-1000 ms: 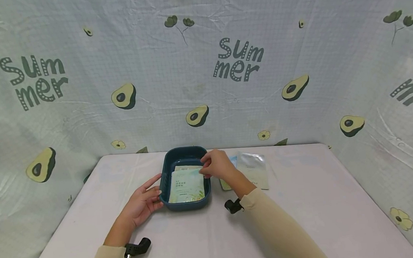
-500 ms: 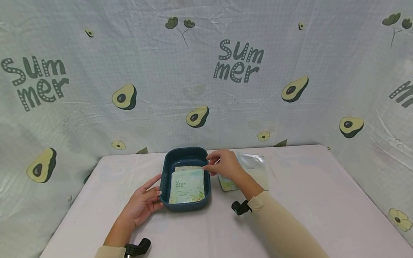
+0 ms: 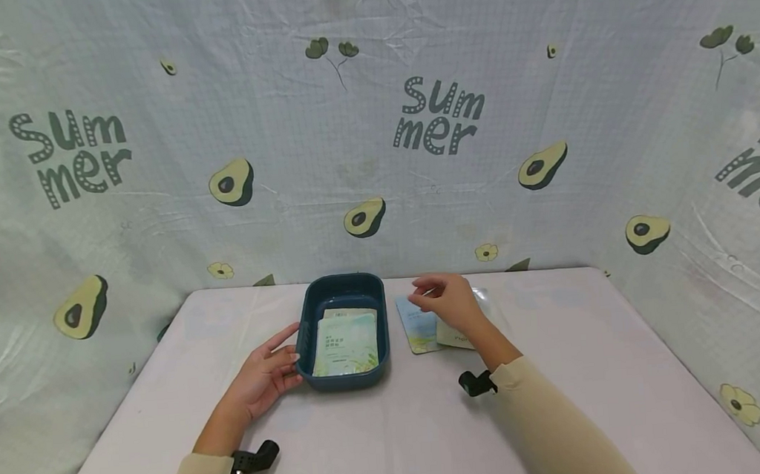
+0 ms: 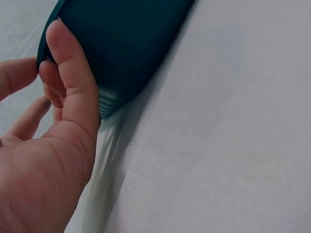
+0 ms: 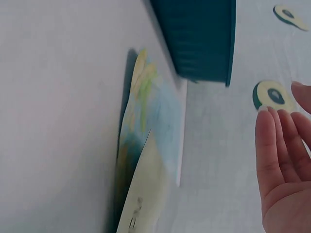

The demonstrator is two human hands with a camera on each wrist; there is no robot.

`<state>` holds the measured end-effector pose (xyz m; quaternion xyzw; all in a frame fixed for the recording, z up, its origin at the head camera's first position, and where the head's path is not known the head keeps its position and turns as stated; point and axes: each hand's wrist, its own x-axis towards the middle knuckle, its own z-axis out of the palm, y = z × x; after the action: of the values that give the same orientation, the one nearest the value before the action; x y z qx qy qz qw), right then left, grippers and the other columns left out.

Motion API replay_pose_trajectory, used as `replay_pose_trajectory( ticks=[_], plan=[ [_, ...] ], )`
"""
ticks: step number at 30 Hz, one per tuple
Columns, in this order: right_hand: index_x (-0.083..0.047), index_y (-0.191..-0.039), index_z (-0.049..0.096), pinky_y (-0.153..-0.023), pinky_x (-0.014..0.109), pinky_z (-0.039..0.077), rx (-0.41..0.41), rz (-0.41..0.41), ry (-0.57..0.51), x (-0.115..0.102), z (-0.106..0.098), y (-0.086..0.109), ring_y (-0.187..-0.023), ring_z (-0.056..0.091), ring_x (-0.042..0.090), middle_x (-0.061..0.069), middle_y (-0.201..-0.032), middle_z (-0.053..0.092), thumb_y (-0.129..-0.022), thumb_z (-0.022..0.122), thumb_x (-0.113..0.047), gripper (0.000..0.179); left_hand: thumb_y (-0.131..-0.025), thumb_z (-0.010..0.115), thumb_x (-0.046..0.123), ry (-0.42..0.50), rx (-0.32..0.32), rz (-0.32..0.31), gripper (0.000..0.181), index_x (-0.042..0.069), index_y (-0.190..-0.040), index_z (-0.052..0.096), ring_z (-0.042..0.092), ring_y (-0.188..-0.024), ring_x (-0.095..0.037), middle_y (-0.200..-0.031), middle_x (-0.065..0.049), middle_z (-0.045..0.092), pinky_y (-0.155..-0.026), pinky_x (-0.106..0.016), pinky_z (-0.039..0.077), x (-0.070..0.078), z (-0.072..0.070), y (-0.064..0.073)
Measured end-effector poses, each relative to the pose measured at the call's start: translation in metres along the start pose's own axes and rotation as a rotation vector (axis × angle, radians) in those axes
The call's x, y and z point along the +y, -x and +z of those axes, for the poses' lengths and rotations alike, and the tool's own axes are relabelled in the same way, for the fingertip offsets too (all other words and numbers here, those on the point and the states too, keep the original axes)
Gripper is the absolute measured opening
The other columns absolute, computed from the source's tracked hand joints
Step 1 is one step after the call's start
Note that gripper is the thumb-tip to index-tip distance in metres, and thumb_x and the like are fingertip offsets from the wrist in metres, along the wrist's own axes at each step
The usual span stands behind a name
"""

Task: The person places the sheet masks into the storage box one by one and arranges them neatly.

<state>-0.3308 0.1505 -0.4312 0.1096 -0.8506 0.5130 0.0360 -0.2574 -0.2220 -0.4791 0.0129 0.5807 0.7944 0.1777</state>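
Observation:
A dark teal plastic bin (image 3: 344, 382) holds a pale green flat sachet (image 3: 344, 344), lying over a cream one (image 3: 352, 312). At the bin's left side, my left hand (image 3: 264, 380) rests its relaxed fingers against the outer wall and rim; in the left wrist view, fingertips (image 4: 65, 43) touch the wall near its edge. My right hand (image 3: 448, 302) hovers right of the bin with loosely bent fingers and holds nothing. Beneath it, a blue-and-green printed sachet (image 3: 419, 327) lies partly under a cream sachet (image 3: 453, 335). The right hand hides part of this pair.
The white-covered table (image 3: 383, 445) ends at a hanging sheet (image 3: 285, 222) printed with avocados, which rises behind and along both sides. The bin stands close to the table's back edge. A black wrist camera (image 3: 255, 457) sits on the left arm, another (image 3: 477, 383) on the right.
My right hand has moved from the bin's right rim rightward to above the loose sachets, uncovering the blue-and-green one. The left hand and the bin have stayed in place.

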Motion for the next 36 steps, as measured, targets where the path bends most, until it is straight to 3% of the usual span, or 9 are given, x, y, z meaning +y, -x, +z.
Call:
replay_pose_trajectory(
  ticks=[10,16,26,36],
  plan=[
    [-0.011,-0.117,0.076,-0.080,0.029,0.058,0.103,-0.048,0.056,0.028,-0.030,0.005,-0.100,0.072,0.025,0.009,-0.112,0.077,-0.089,0.080,-0.029,0.033,-0.102,0.052,0.001,0.003,0.003,0.001,0.072,0.015,-0.165,0.020,0.069,-0.085,-0.014,-0.112,-0.001,0.067,-0.076,-0.028,0.060,-0.001,-0.001,0.000],
    [-0.010,-0.118,0.076,-0.084,0.031,0.058,0.137,-0.023,0.067,0.039,-0.043,0.006,-0.107,0.071,0.028,0.011,-0.116,0.076,-0.090,0.079,-0.029,0.034,-0.102,0.051,0.001,0.003,-0.002,0.005,0.071,0.015,-0.164,0.021,0.069,-0.086,-0.014,-0.113,-0.001,0.067,-0.076,-0.028,0.060,-0.001,0.000,0.000],
    [-0.005,-0.122,0.073,-0.095,0.046,0.056,0.155,0.009,0.061,0.055,-0.058,0.004,-0.111,0.069,0.032,0.016,-0.121,0.074,-0.091,0.079,-0.030,0.040,-0.103,0.050,0.001,0.003,-0.007,0.005,0.069,0.016,-0.164,0.022,0.068,-0.087,-0.014,-0.112,-0.001,0.066,-0.077,-0.028,0.060,-0.001,-0.001,0.000],
    [-0.003,-0.126,0.071,-0.102,0.050,0.053,0.179,0.088,0.078,0.066,-0.071,0.000,-0.120,0.066,0.035,0.019,-0.127,0.071,-0.092,0.078,-0.028,0.042,-0.103,0.051,0.003,0.000,-0.009,0.004,0.069,0.016,-0.164,0.021,0.068,-0.088,-0.015,-0.114,-0.002,0.066,-0.078,-0.028,0.060,0.000,-0.001,0.000]
  ],
)
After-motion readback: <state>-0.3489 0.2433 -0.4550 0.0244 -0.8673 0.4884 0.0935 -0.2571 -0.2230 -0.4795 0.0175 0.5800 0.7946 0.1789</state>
